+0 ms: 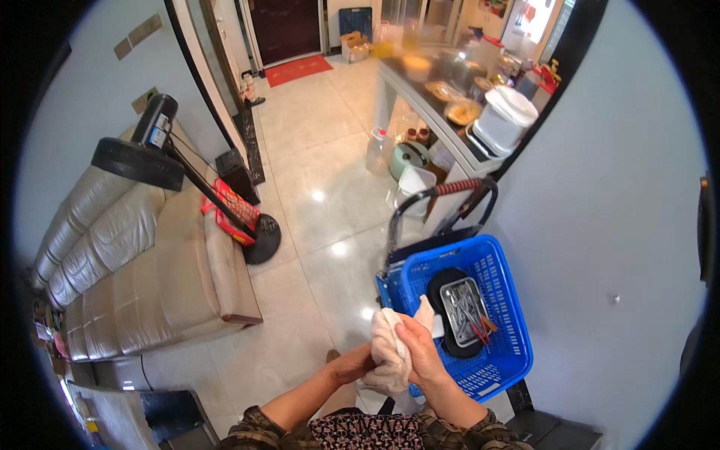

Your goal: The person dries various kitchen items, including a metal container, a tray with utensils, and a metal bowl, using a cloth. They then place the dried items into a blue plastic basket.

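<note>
A whitish cloth (pixel 389 351) is bunched between my two hands in front of my body. My left hand (pixel 353 364) grips it from the left side, its fingers mostly hidden behind the folds. My right hand (pixel 421 346) holds the opposite side, thumb on top, and a loose corner sticks up beyond its fingers. Just right of my hands is a blue plastic basket (pixel 511 306). Inside it, a metal tray (pixel 446 304) holds several metal tools, one with red handles. Black items (pixel 439 279) lie beneath the tray.
Behind the basket rises a black cart handle (pixel 396 225) with a red-striped grip. A table (pixel 416 104) bears food bowls and a white bucket (pixel 504 118); a clear jug (pixel 379 152) stands beneath. At left are a leather sofa (pixel 185 264) and a black pedestal fan (pixel 138 163). A wall (pixel 607 225) bounds the right.
</note>
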Available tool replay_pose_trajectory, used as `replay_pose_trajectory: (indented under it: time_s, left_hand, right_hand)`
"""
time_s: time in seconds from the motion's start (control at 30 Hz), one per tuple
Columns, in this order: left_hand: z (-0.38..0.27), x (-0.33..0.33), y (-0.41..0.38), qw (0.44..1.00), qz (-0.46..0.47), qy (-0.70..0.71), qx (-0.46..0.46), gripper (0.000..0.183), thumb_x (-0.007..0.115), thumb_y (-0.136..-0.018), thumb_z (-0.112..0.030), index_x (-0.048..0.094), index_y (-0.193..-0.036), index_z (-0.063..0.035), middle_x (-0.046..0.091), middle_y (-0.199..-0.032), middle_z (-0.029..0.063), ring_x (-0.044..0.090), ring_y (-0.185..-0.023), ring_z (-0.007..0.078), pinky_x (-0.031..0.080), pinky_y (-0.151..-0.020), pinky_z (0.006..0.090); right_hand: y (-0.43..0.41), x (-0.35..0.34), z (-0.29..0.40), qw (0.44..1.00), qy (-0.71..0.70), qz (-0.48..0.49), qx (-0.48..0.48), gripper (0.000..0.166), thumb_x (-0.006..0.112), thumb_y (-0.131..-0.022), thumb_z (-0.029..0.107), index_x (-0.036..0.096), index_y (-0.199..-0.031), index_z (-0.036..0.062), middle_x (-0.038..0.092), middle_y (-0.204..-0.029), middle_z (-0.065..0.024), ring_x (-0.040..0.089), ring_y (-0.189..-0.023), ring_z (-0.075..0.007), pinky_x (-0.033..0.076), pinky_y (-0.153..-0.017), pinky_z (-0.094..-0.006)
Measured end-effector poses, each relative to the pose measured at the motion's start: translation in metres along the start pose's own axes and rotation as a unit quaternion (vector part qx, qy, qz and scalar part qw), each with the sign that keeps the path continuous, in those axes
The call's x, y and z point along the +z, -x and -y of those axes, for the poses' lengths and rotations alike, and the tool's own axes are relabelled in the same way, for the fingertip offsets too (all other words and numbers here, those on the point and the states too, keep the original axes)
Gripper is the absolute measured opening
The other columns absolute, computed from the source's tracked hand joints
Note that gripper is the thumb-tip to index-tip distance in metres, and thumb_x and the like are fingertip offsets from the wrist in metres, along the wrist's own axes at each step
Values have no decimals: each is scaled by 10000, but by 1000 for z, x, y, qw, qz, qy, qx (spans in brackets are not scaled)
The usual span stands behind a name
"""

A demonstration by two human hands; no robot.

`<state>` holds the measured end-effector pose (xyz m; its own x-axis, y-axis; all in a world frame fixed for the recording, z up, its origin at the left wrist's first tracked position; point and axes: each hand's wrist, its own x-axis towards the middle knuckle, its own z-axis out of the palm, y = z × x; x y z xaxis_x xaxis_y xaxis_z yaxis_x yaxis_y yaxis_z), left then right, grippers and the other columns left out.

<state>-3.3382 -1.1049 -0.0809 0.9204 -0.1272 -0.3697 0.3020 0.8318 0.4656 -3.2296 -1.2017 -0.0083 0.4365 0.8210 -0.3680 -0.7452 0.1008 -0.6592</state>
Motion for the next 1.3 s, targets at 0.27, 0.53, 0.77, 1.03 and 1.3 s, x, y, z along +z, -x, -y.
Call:
replay_pose_trajectory:
  time_s: [0.27,0.53,0.77,1.03,1.3]
  left_hand:
    - [-115,-52,38,960,-157,69,223,298,448,-929,-246,534,-1093,-12,594,-1043,105,580,-955,194,478,-830,326]
    - [-239,-73,37,916,-217,9,337,330,407,-943,-261,531,-1081,11,608,-1029,126,594,-931,229,478,-837,348]
    - [-355,-89,-20,904,-231,-105,343,342,383,-952,-259,512,-1098,21,589,-1065,134,584,-958,245,479,-850,365]
    - [-495,-106,-93,879,-298,-215,304,325,457,-933,-278,600,-958,12,644,-908,74,612,-794,142,488,-738,272]
    - [-591,-190,-183,870,-251,-377,197,385,438,-937,-317,640,-872,4,632,-801,56,579,-693,96,448,-602,219]
  right_hand:
    - [-76,106,14,987,141,56,-50,354,542,-879,132,471,-1186,-29,582,-1045,-92,565,-928,-130,472,-799,-260]
    - [-161,89,13,913,370,159,-56,524,637,-819,265,453,-1230,-5,598,-1038,-109,552,-964,-163,441,-830,-294]
    - [-285,69,45,814,537,178,-128,274,575,-798,155,537,-1032,18,572,-918,-124,542,-826,-214,433,-726,-321]
    - [-425,124,152,860,442,78,-245,166,546,-831,168,530,-842,3,528,-722,-79,486,-661,-156,416,-613,-298]
    - [-529,138,191,874,411,-71,-249,240,525,-874,226,546,-865,-13,529,-658,-70,484,-617,-124,406,-561,-290]
